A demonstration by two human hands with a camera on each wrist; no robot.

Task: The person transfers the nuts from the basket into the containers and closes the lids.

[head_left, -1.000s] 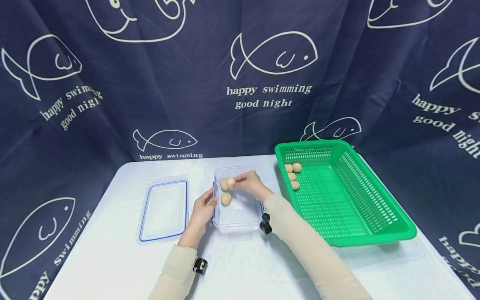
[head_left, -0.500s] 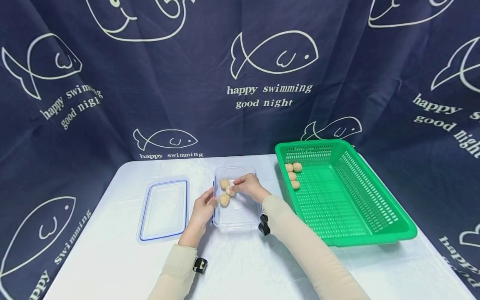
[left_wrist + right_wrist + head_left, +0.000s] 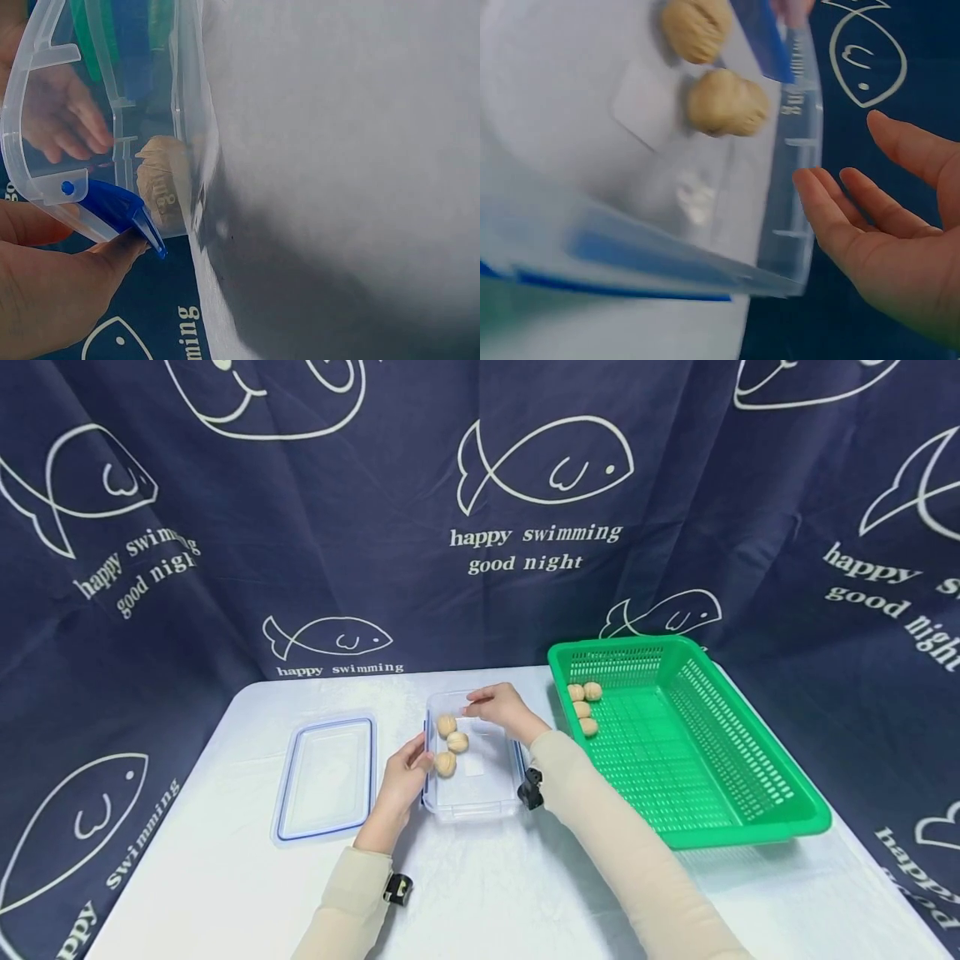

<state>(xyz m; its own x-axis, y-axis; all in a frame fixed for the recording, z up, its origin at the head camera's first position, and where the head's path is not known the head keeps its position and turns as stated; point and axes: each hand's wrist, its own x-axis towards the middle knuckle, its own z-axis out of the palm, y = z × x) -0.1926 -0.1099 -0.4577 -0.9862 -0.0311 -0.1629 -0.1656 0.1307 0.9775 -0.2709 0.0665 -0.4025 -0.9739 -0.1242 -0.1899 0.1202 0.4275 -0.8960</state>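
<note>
A clear plastic food container (image 3: 487, 789) stands mid-table with three walnuts along its left side: one at the back (image 3: 446, 726), a middle one (image 3: 457, 742) and a front one (image 3: 446, 764). My left hand (image 3: 401, 781) grips the container's left wall; in the left wrist view its thumb presses the blue clip (image 3: 116, 206). Over the far part of the container hovers my right hand (image 3: 504, 707), holding nothing. Its fingers are loosely extended, with thumb and fingertips apart in the right wrist view, where two lumps of walnuts (image 3: 697, 30) show inside the container.
At right, a green perforated basket (image 3: 738, 837) has several walnuts (image 3: 588, 727) in its left back corner. The container's blue-edged lid (image 3: 326, 781) lies flat at left. Behind the white table (image 3: 480, 893) hangs a dark blue curtain (image 3: 420, 568) printed with fish.
My right hand has set a walnut down between the other two, let go of it and risen away toward the back. The front walnut has shifted slightly forward. My left hand keeps its grip.
</note>
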